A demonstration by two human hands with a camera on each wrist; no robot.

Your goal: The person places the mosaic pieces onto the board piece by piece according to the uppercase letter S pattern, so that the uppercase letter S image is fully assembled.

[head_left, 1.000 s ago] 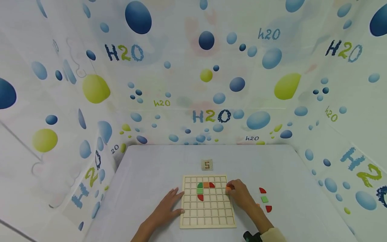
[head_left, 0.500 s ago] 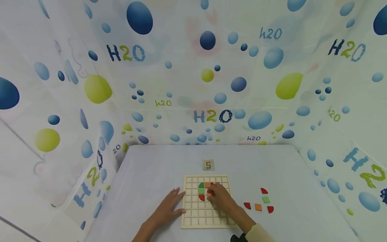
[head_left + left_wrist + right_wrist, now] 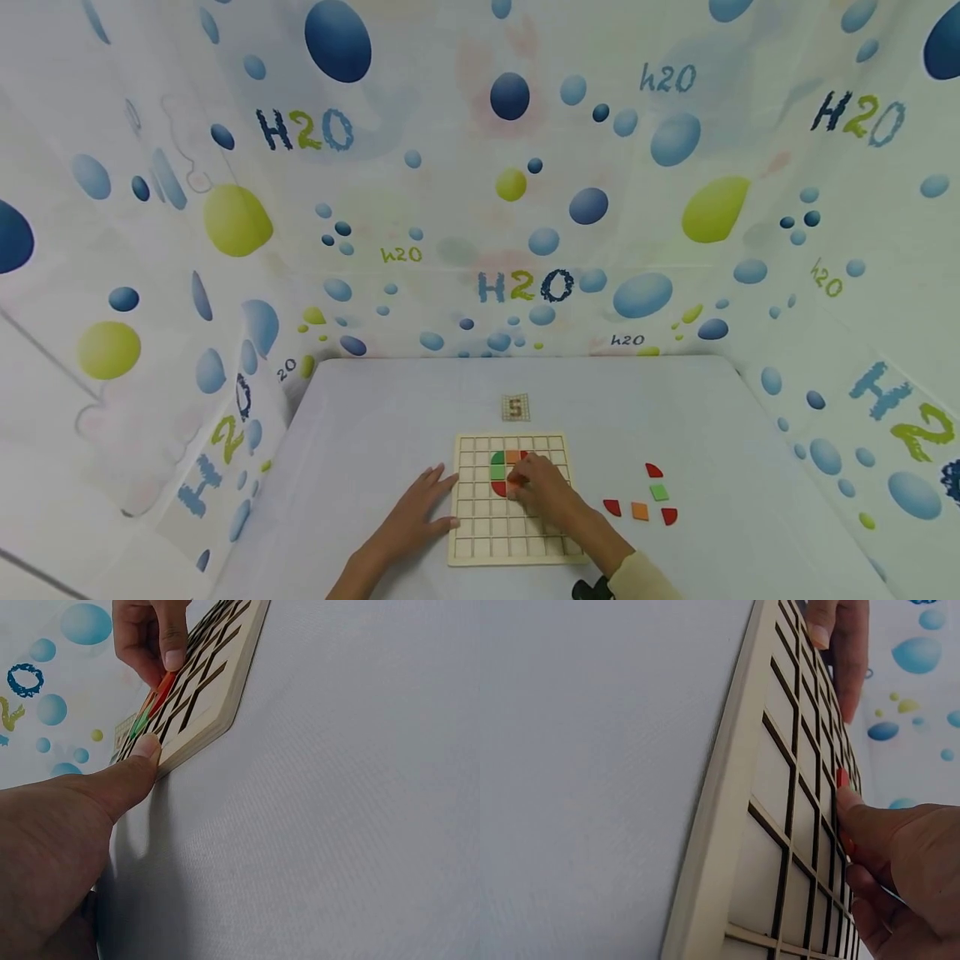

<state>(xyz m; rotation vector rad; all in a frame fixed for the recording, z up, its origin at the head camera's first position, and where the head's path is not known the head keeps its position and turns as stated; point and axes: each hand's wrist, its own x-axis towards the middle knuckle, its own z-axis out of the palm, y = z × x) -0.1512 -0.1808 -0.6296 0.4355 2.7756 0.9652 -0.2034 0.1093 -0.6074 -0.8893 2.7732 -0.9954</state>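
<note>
A wooden grid board lies on the white table. On it sit a green quarter-round tile, a green square tile, a red quarter-round tile and an orange square tile; another red tile is partly covered by my right hand. That hand pinches a second orange tile between thumb and fingers, down at the grid beside the lower red tile. My left hand rests at the board's left edge, fingers extended and thumb on the rim.
Loose tiles lie right of the board: a red quarter-round, a green square, an orange square and two more red quarter-rounds. Behind the board lies a small pattern card. A printed curtain hangs around the table.
My right hand has carried the orange tile leftward from the board's right edge to the cells by the lower red tile, uncovering loose tiles at right. The left hand stays put.
</note>
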